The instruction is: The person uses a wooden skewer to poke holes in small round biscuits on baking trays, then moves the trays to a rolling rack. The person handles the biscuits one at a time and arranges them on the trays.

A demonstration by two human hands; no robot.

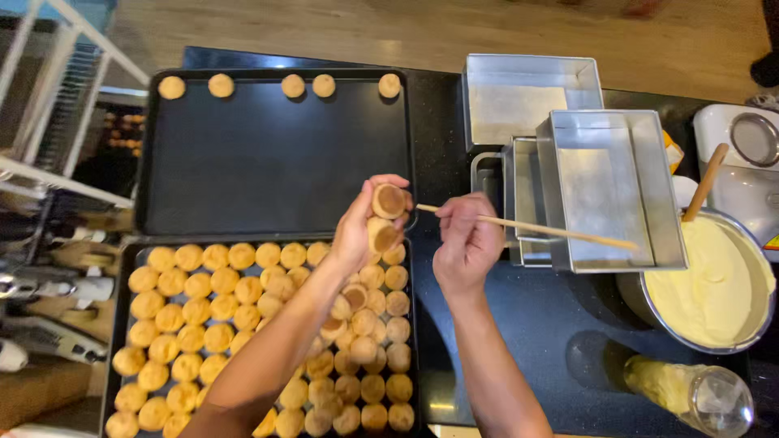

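Above the trays | left hand point(357, 231) fingers pinch two puffs point(388, 200) (flat sides up) | right hand point(464, 243) fingers grip stick point(527, 228), tip beside puffs

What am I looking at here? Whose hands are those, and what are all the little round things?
There is just one picture, taken by a camera on a person's head, looking down at their own two hands. The left hand holds two small round puffs. The right hand holds a thin wooden stick, its tip close to the top puff. Below is a dark tray full of puffs. Above it, another tray has only five along its far edge. To the right are empty metal pans and a bowl of yellow cream.
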